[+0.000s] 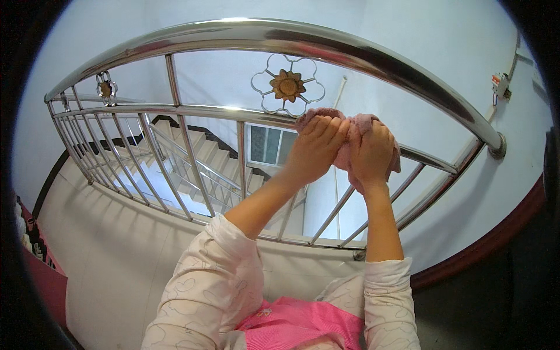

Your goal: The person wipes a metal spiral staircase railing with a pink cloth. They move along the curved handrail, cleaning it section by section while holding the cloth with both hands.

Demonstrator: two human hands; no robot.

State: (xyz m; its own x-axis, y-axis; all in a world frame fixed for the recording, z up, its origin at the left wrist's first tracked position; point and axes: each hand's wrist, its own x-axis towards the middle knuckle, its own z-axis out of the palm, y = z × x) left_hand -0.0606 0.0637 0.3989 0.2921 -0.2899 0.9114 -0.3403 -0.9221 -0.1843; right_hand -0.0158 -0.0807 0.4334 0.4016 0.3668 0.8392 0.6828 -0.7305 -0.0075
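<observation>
A dusty-pink cloth (343, 153) is wrapped over the middle rail (227, 113) of a stainless steel balustrade. Both hands grip it side by side, my left hand (317, 144) and, just to its right, my right hand (372, 151). Fingers of each hand curl over the top of the cloth, and its loose end hangs down between and below them. Directly above and left of my left hand, a flower-shaped metal ornament (288, 85) with a bronze-coloured centre sits between the middle rail and the thick top handrail (245, 35). The rail under the cloth is hidden.
Thin vertical balusters (188, 162) run down to the tiled floor (118, 245). Beyond them a staircase (210, 153) descends past a window (267, 144). A circuit breaker (499, 85) is mounted on the right wall. A pink box (48, 284) with things in it stands at lower left.
</observation>
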